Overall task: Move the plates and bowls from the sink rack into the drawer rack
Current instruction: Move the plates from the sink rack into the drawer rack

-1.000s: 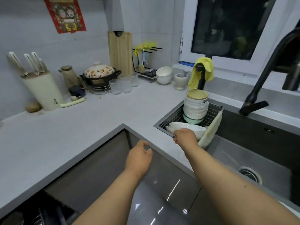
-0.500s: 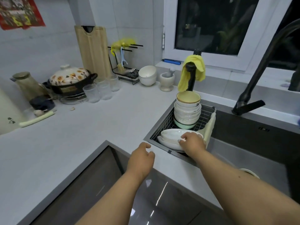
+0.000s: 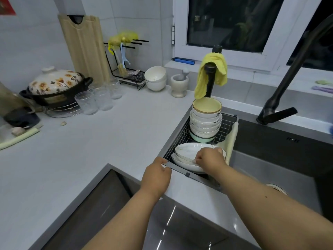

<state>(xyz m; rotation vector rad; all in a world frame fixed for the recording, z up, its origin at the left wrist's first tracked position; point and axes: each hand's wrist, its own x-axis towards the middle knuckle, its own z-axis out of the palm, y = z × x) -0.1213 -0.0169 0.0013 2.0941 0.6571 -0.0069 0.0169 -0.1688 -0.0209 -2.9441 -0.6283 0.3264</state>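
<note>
A wire sink rack (image 3: 182, 134) sits in the left end of the sink. At its front lies a small pile of white plates (image 3: 185, 154); behind them stands a tall stack of bowls (image 3: 205, 121), a yellow-lined one on top. My right hand (image 3: 210, 159) grips the near rim of the top plate, fingers curled over its edge. My left hand (image 3: 156, 175) rests at the rack's front left corner on the counter edge, fingers bent. The drawer rack is out of view.
A black tap (image 3: 281, 98) arches over the sink (image 3: 270, 170) at right. A yellow cloth (image 3: 212, 73) hangs on a black post behind the bowls. On the counter (image 3: 90, 141) are glasses (image 3: 97, 100), a flowered pot (image 3: 54, 87), white bowls (image 3: 155, 78), a mortar (image 3: 179, 84).
My view has come closer to the sink. My right hand has settled on the top plate's rim. My left hand has moved forward to the rack's front corner.
</note>
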